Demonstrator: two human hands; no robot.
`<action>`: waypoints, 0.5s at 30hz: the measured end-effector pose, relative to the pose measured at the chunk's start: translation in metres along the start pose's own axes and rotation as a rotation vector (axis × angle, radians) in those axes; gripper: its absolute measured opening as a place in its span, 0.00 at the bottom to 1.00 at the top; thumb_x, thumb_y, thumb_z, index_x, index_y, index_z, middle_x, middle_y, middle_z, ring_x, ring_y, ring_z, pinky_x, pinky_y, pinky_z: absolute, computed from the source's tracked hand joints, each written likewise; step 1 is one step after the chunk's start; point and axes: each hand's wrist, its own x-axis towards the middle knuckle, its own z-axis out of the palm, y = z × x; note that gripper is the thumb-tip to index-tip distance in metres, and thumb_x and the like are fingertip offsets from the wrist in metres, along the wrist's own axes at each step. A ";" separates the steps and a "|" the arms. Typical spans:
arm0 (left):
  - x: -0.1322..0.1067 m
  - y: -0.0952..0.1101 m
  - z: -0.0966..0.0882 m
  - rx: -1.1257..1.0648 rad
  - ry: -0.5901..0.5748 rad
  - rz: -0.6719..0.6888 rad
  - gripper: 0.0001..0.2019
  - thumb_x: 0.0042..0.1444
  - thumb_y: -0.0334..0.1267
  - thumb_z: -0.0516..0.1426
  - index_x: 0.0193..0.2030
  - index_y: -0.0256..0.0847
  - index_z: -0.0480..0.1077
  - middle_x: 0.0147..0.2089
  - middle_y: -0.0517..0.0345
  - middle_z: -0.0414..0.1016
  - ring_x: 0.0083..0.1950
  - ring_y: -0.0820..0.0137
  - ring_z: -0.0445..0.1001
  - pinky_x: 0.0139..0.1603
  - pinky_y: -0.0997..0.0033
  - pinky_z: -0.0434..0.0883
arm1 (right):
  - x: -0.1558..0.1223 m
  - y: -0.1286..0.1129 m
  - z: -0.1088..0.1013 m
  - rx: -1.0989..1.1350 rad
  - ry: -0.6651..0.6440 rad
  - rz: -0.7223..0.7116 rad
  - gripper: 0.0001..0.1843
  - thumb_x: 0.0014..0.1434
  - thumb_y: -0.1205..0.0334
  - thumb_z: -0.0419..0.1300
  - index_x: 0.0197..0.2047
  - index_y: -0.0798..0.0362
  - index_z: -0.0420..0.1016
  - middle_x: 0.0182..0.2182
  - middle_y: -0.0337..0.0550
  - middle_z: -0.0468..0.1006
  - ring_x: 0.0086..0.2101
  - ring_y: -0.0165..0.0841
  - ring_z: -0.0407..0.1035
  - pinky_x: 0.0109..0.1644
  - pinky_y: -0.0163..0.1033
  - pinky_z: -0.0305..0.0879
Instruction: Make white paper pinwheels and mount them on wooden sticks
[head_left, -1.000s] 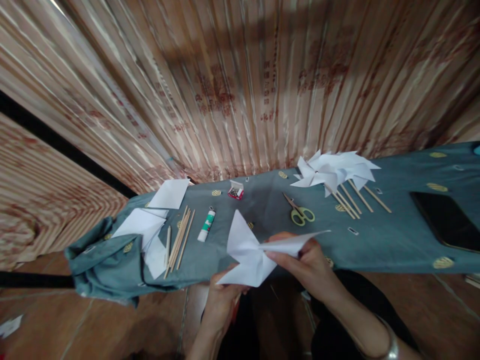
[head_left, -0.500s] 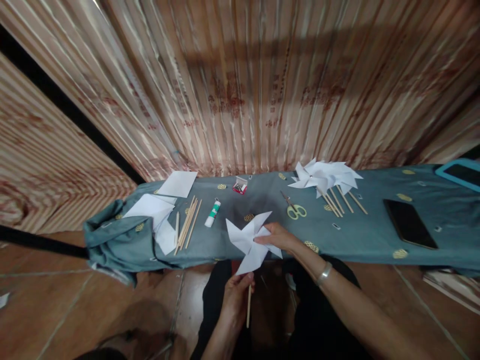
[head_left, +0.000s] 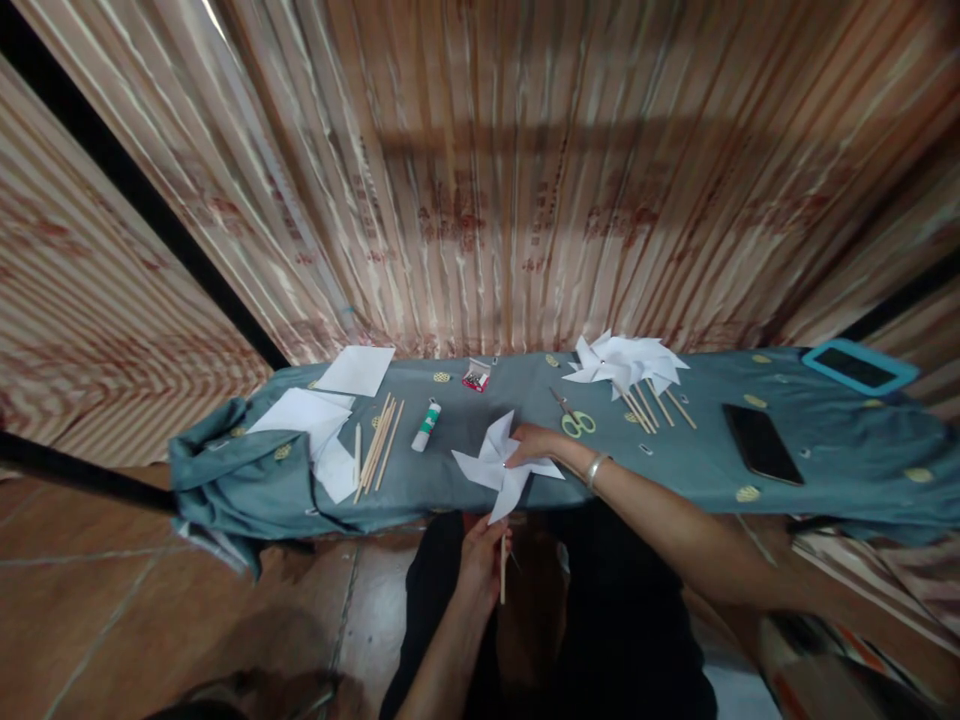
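A white paper pinwheel (head_left: 495, 470) on a thin wooden stick (head_left: 503, 580) is held over the front edge of the cloth-covered table. My left hand (head_left: 482, 555) is closed round the stick just below the paper blades. With its fingers at the pinwheel's centre, my right hand (head_left: 536, 446) pinches the paper; part of that grip is hidden behind a blade. Beyond it lie yellow-green scissors (head_left: 578, 424) and a small open red box of pins (head_left: 476, 376). Several finished pinwheels (head_left: 626, 362) overlap at the back right.
Left of the pinwheel lie a glue stick (head_left: 427, 427), several wooden sticks (head_left: 380, 445), a white pencil-like stick (head_left: 358, 455) and paper sheets (head_left: 300, 415). A dark phone (head_left: 763, 444) and a blue-framed tablet (head_left: 859, 366) rest on the right. A striped curtain (head_left: 480, 200) hangs behind.
The pinwheel has turned a little between my hands, and its stick stands more upright. My left hand has risen slightly. The view has shifted toward the right.
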 end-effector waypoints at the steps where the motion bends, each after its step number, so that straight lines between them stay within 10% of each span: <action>1: 0.001 0.000 -0.001 0.003 -0.002 0.000 0.11 0.36 0.27 0.69 0.28 0.32 0.74 0.17 0.62 0.70 0.17 0.81 0.65 0.19 0.85 0.62 | 0.001 -0.002 -0.001 -0.026 -0.007 0.002 0.11 0.36 0.65 0.72 0.26 0.57 0.78 0.26 0.40 0.79 0.32 0.36 0.71 0.37 0.35 0.67; 15: -0.004 0.003 -0.008 0.045 -0.143 -0.059 0.12 0.39 0.32 0.70 0.29 0.28 0.75 0.21 0.60 0.69 0.18 0.83 0.62 0.18 0.83 0.56 | 0.005 -0.017 -0.011 -0.154 -0.080 0.011 0.18 0.28 0.59 0.76 0.25 0.57 0.80 0.23 0.38 0.78 0.30 0.35 0.70 0.34 0.35 0.67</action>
